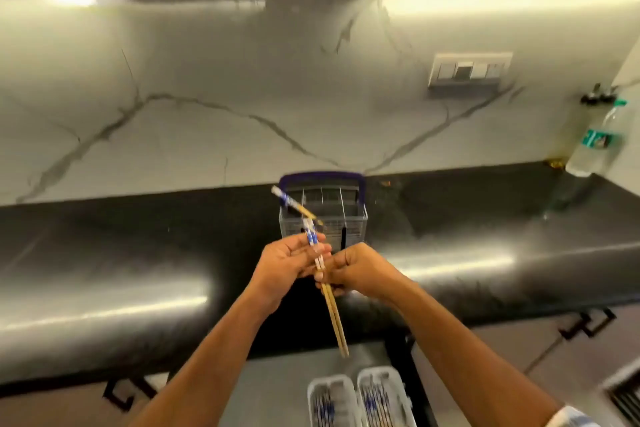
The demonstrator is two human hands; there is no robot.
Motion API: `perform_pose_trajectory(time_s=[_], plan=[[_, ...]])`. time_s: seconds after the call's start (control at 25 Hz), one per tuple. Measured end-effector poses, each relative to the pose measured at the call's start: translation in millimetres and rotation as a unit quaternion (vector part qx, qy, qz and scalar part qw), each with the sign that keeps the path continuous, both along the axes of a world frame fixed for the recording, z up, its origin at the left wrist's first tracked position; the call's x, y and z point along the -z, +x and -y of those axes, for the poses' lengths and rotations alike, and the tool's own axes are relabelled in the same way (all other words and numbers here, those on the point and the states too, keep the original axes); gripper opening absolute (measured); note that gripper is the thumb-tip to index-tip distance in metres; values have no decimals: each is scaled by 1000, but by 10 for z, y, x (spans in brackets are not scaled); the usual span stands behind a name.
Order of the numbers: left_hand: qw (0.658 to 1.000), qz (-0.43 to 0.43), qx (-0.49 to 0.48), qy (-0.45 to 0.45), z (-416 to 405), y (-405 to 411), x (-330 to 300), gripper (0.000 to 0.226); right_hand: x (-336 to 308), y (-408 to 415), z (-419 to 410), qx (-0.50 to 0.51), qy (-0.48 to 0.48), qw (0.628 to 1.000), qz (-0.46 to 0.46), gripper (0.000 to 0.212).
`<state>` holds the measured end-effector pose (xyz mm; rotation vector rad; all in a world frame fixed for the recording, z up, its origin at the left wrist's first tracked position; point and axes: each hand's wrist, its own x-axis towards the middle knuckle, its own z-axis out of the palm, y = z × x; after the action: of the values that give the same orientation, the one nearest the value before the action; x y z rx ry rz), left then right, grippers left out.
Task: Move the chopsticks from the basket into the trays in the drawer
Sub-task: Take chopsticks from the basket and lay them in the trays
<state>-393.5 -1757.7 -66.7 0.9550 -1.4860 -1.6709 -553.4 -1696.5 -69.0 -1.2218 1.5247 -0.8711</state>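
A pair of chopsticks [327, 282] — blue-and-white patterned at the top, plain wood below — is held in front of the basket [323, 215], above the black countertop [138, 253], tips pointing down toward the drawer [273, 388]. It is pinched by the curled fingers of the right hand [353, 270], while the left hand [287, 263] is curled around the patterned end. One more chopstick [294, 205] leans out of the basket's left side. Two white trays [360, 399] in the drawer already hold chopsticks — details are blurred.
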Motion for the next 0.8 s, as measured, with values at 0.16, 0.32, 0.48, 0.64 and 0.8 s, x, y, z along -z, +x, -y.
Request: perform_pose_trajectory(time_s=[0.16, 0.32, 0.48, 0.64, 0.8], plan=[[992, -6, -46, 120, -173, 127, 686, 23, 819, 245, -609, 43, 103, 994, -13, 12], [978, 44, -38, 201, -571, 206, 1411, 21, 1522, 502, -1137, 66, 193, 979, -6, 11], [958, 89, -5, 271, -860, 280, 1927, 20, 2053, 647, -1435, 71, 243, 963, -90, 19], [952, 158, -5, 262, -790, 330, 2162, 24, 2237, 723, -1556, 52, 260, 946, -188, 23], [940, 133, -78, 305, -593, 462, 2270, 18, 2326, 845, -1571, 68, 298, 907, -291, 11]])
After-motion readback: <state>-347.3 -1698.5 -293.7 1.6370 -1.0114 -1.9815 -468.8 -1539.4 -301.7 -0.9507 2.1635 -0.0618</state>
